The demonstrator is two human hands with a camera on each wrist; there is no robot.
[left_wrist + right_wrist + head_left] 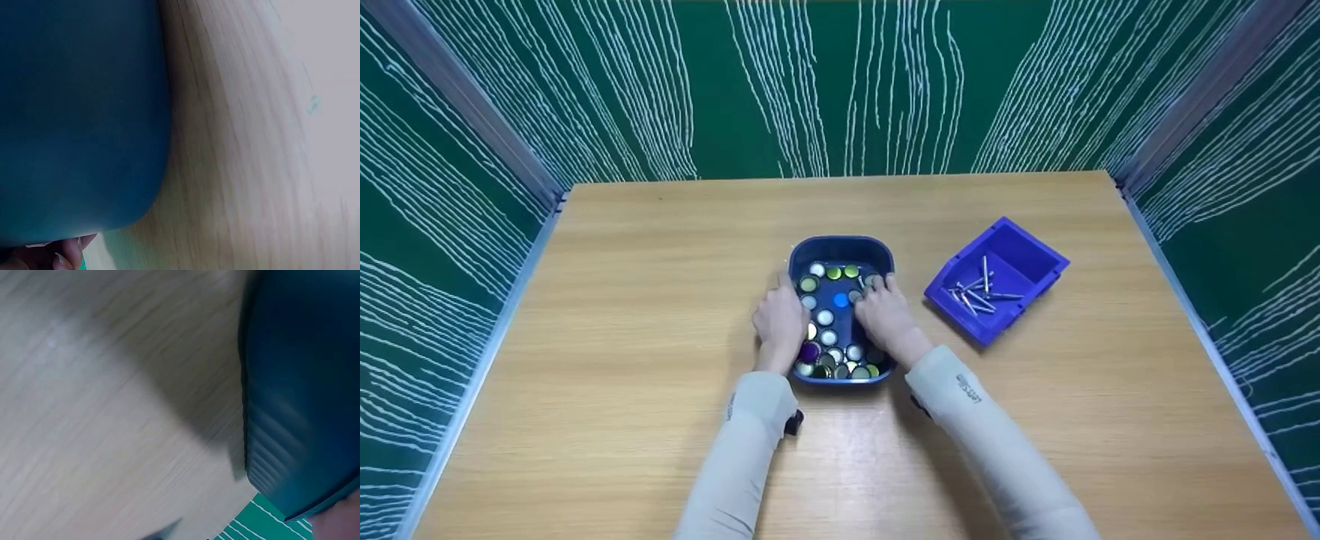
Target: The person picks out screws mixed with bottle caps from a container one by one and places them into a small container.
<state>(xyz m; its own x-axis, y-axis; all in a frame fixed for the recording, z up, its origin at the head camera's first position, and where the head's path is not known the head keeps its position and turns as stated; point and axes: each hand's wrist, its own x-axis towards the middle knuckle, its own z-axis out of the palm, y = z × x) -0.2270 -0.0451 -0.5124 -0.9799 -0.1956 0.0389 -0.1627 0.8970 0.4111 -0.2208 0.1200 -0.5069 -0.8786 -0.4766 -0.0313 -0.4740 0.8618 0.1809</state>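
A dark blue rounded box (841, 241) stands on the table, with many bottle caps (826, 318) in silver, green, purple and blue spread over its floor. My left hand (781, 321) holds the box at its left wall; in the left wrist view its fingertips (73, 247) show curled by the box's edge. Over the right wall, my right hand (885, 313) reaches down inside with bent fingers. A thin silver pin (861, 282) shows right at those fingertips, among caps; I cannot tell whether they pinch it.
To the right, a purple-blue bin (1039, 268) sits at an angle, holding several silver metal pins (976, 298). The wooden table (660, 300) is bounded by green walls (840, 90) with white streaks at the back and both sides.
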